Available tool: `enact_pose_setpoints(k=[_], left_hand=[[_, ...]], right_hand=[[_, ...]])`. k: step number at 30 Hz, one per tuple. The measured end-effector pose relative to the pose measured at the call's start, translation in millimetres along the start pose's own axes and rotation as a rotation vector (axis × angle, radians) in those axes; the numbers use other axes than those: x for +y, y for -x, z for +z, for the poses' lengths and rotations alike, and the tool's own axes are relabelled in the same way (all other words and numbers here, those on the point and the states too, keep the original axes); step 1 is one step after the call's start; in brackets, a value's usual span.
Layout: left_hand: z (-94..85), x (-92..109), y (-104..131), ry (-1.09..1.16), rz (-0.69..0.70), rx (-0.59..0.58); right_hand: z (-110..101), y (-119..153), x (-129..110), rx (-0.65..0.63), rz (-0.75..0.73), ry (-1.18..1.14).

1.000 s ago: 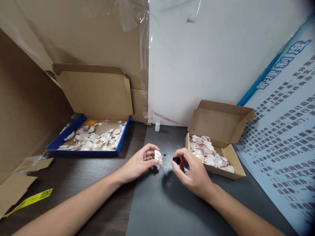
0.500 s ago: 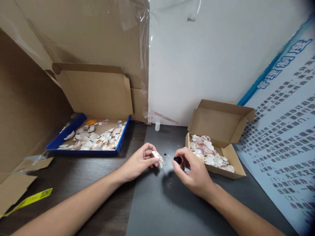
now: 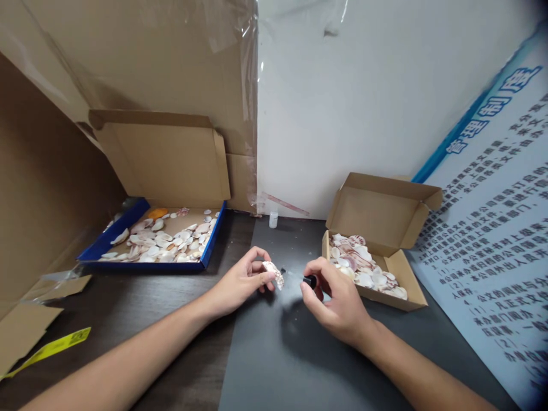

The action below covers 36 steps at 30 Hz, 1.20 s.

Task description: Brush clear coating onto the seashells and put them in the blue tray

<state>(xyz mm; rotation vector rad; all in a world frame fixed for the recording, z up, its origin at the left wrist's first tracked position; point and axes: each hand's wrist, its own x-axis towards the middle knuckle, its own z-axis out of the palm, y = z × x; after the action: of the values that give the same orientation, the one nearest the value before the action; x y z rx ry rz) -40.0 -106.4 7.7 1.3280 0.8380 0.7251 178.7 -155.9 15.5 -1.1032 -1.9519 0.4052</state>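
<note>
My left hand [image 3: 252, 274] is closed, pinching a white seashell with reddish-brown speckles [image 3: 274, 274] between thumb and fingers above the grey mat. Across a small gap to the right, my right hand [image 3: 336, 299] is closed around a small black cylindrical object [image 3: 309, 281]. Only its dark end shows past the fingers, so its exact kind cannot be told. That end faces the shell without touching it. On the mat between the two hands lies a tiny dark spot [image 3: 283, 269].
A blue-rimmed tray [image 3: 141, 265] of shells with a raised cardboard lid stands left. At right, an open cardboard box [image 3: 411, 279] holds more shells. A small white bottle [image 3: 273, 219] stands by the back wall. A yellow strip [image 3: 53, 349] lies at lower left.
The black object has tilted slightly in my right hand, showing more of its side. The shell and my left hand have shifted very slightly. Everything else stays in place.
</note>
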Motion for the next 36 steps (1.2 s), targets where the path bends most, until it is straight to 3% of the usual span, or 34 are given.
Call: enact_pose_setpoints(k=[26, 36], left_hand=[[1.3, -1.9, -1.3, 0.118, -0.017, 0.003], [1.1, 2.2, 2.2, 0.110, -0.004, -0.041]], right_hand=[[-0.9, -1.6, -0.4, -0.058, -0.006, 0.071], [-1.4, -4.0, 0.4, -0.021, 0.030, 0.152]])
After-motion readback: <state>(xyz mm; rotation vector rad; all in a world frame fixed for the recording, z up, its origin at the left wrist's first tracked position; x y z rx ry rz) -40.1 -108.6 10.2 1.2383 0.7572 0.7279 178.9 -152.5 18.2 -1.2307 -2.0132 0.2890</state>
